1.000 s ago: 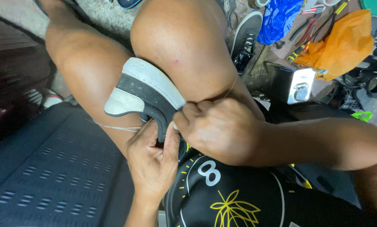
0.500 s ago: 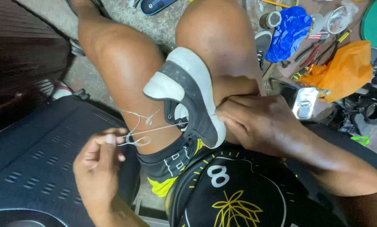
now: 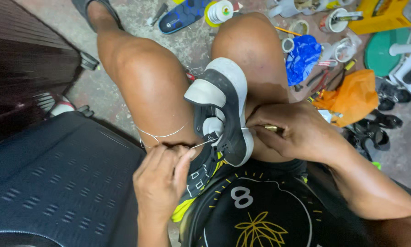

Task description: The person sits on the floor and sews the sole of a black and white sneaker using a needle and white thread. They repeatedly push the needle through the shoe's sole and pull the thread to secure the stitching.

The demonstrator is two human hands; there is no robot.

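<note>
Pinched between thumb and fingers of the left hand (image 3: 162, 180): white thread (image 3: 162, 136), drawn taut from the side of a grey-and-white sneaker (image 3: 221, 110). Right hand (image 3: 293, 132) closed on the shoe's sole edge, a small brass-coloured tool partly visible under the fingers. Sneaker wedged upside down between the bare knees, sole outward.

Risks, as judged: thread could snap or cut into the fingers if pulled hard; loose loop lying on the left thigh could knot; shoe could slip from the knees; tool tip sits close to the leg.

Surroundings: rough concrete floor (image 3: 191, 43), dark textured case (image 3: 54, 183) at left, thread spool (image 3: 219, 11), blue cloth (image 3: 301, 57), orange bag (image 3: 352, 96), scattered tools.
</note>
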